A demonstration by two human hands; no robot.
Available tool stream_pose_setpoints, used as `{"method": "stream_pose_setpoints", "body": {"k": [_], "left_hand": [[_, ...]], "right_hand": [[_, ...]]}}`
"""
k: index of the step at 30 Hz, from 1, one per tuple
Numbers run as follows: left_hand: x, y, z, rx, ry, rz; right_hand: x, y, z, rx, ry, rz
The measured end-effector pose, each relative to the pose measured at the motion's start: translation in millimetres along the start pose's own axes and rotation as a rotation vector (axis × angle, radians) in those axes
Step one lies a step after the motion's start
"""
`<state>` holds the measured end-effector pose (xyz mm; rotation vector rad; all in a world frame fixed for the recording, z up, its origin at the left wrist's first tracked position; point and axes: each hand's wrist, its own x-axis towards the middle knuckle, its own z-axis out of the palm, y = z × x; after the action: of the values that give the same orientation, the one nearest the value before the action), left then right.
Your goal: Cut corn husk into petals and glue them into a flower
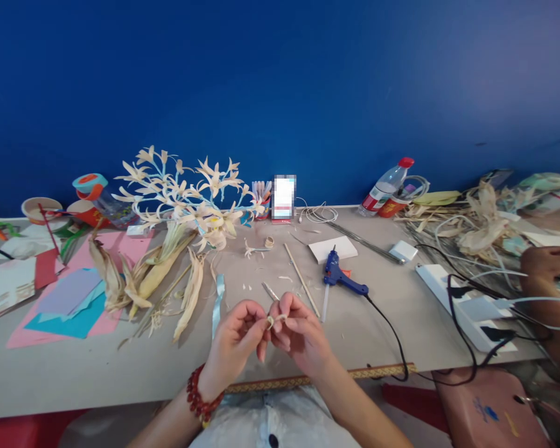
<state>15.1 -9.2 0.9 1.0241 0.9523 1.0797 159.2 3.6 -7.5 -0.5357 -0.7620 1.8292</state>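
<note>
My left hand [239, 336] and my right hand [304, 336] meet above the front middle of the table. Between their fingertips they pinch a small pale curled strip [280, 318] that looks like corn husk; fingers cover part of it. Just behind my hands a slim metal blade or tool [270, 290] lies partly hidden. A light blue ribbon [219, 298] lies left of my left hand. Beyond my right hand are a thin stick [302, 279] and a blue glue gun [338, 274] lying on a white card [348, 247]. A little husk flower [252, 249] rests farther back.
Husk flowers on blue stems [200, 205] stand back left, behind dried corn husks [163, 274] and coloured paper sheets [68, 311]. A phone [284, 198] stands at the wall. Rightward are a bottle [385, 186], a power strip [462, 311] with cables, and another person's hand [548, 264].
</note>
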Motion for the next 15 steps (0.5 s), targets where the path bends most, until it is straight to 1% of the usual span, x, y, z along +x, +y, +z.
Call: {"method": "stream_pose_setpoints", "body": {"k": [2, 4, 5, 7, 9, 11, 13, 15], "left_hand": [[0, 1, -1.2, 0.006, 0.022, -0.006], [1, 1, -3.0, 0.021, 0.043, -0.013], [1, 1, -3.9, 0.029, 0.049, -0.013], [1, 0, -5.5, 0.054, 0.049, -0.006], [0, -1, -6.4, 0.088, 0.041, 0.012], [-2, 0, -6.9, 0.120, 0.029, 0.039], [-3, 2, -7.4, 0.145, 0.014, 0.071], [-5, 4, -8.3, 0.163, -0.015, 0.102]], "right_hand": [[0, -2, -5, -0.004, -0.014, -0.023], [-2, -6, -11, -0.109, 0.006, -0.073], [-3, -9, -13, -0.219, 0.025, -0.101], [-7, -15, -14, -0.531, 0.047, -0.158], [-10, -21, -12, -0.878, 0.030, -0.223], [-11, -23, -8, -1.129, -0.007, -0.310], [-11, -24, -6, -1.248, -0.031, -0.383], [-10, -24, -5, -1.275, -0.037, -0.427]]}}
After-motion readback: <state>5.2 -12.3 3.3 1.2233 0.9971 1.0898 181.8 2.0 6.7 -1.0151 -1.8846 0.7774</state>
